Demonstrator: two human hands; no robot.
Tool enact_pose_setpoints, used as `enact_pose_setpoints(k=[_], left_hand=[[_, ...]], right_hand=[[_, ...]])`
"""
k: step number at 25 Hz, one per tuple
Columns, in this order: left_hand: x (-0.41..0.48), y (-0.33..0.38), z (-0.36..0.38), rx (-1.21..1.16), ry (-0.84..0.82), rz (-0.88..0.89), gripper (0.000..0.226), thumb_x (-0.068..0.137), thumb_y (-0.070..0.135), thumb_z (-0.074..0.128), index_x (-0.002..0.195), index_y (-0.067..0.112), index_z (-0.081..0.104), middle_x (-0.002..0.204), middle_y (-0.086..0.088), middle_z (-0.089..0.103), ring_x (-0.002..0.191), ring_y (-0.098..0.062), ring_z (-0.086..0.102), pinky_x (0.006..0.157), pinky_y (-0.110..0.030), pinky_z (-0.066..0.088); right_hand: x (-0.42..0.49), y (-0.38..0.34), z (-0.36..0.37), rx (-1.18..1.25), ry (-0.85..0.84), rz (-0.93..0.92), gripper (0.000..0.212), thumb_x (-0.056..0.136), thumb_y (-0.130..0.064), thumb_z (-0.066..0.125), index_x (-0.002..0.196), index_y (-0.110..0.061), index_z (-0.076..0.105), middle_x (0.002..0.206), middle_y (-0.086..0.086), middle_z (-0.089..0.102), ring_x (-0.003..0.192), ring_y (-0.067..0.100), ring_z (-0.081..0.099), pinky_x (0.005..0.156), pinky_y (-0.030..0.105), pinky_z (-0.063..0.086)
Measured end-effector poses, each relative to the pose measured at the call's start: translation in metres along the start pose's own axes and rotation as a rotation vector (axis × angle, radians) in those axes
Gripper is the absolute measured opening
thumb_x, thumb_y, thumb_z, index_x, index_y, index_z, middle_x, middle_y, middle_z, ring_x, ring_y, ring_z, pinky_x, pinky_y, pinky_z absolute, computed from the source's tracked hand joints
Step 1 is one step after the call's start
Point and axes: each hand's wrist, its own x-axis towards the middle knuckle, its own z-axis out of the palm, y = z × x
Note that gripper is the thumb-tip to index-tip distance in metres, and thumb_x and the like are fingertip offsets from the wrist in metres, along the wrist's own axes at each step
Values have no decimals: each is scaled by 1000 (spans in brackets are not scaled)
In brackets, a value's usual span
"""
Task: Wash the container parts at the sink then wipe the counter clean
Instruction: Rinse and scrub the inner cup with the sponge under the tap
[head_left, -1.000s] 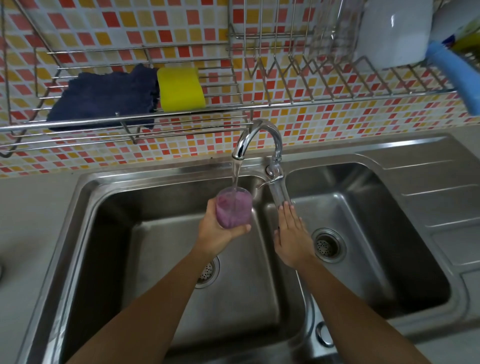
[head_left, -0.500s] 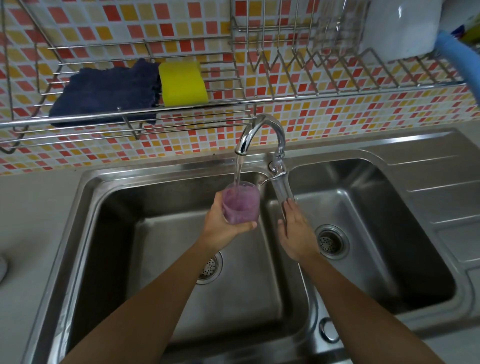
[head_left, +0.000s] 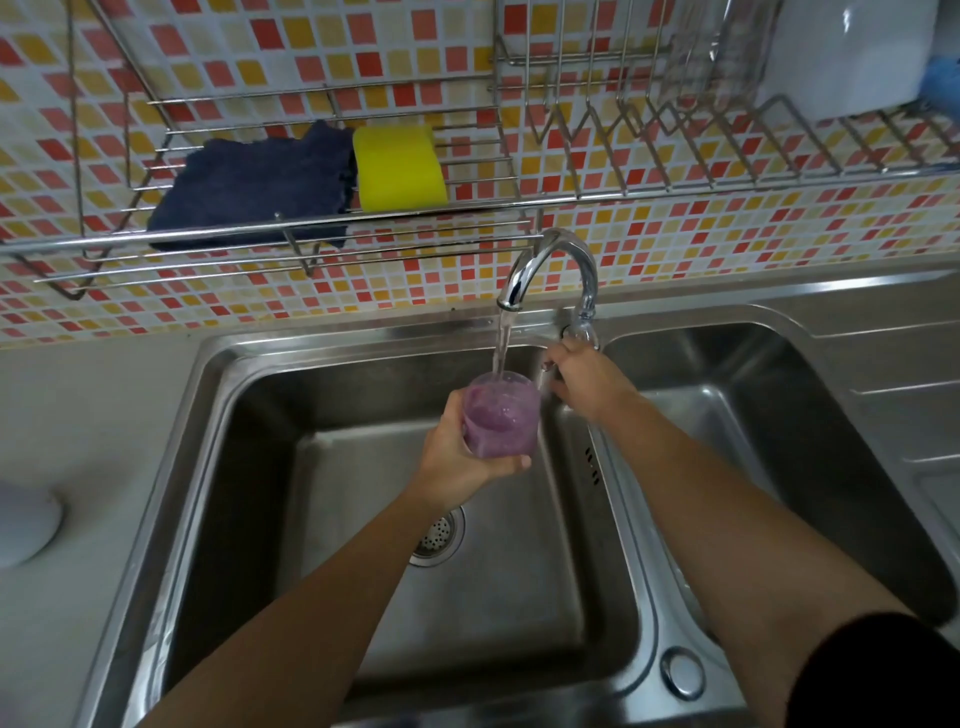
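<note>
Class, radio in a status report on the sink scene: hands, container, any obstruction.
Left hand gripping purple container under running faucet. Right hand on the faucet handle. Nothing blocking the left basin.

I count two basins (head_left: 322, 519), one tap (head_left: 550, 260), one cup (head_left: 501, 415), one sponge (head_left: 400, 166), one cloth (head_left: 254, 187), two drains (head_left: 436, 535)

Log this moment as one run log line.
left hand holds purple cup under running faucet | right hand on tap handle | left basin
</note>
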Motion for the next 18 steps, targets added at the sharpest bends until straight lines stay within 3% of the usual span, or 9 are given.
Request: enact_pose_setpoints(k=[2,6,12,15,18], left_hand=[[0,2,1,3,7,1,79,58,2,86,122,21,44,107,13,58,94,0,59,76,-11,51],[3,4,0,3,14,1,79,58,2,87,121,23,45,108,13,58,93,-1,58,74,-9,50],[3,-7,-4,6,11,-13,79,56,5,88,120,24,46,110,10,58,98,-6,59,79,-15,53],[3,-22,-5,100,35,-24,83,50,13,90,118,28,47,114,6,58,105,-12,58,87,-27,54],[0,-35,-11,422,72,5,87,51,9,85,126,22,44,119,-1,45,107,-16,48,89,-25,44]], right_hand=[[2,-7,-1,1,35,18,27,85,-9,60,111,-2,54,117,17,54,105,30,55,90,38,46],[-1,-2,-14,61,231,169,20,94,-2,41,113,-2,46,109,21,57,90,33,60,79,40,47],[-18,15,-2,362,434,373,31,98,-19,40,122,-1,47,120,22,53,107,38,54,88,43,44],[-53,3,36,215,301,367,49,98,-25,36,140,-2,30,146,19,33,137,31,30,110,42,32],[-91,-8,68,72,165,323,54,98,-27,24,147,-5,16,156,14,15,144,25,8,117,38,10]])
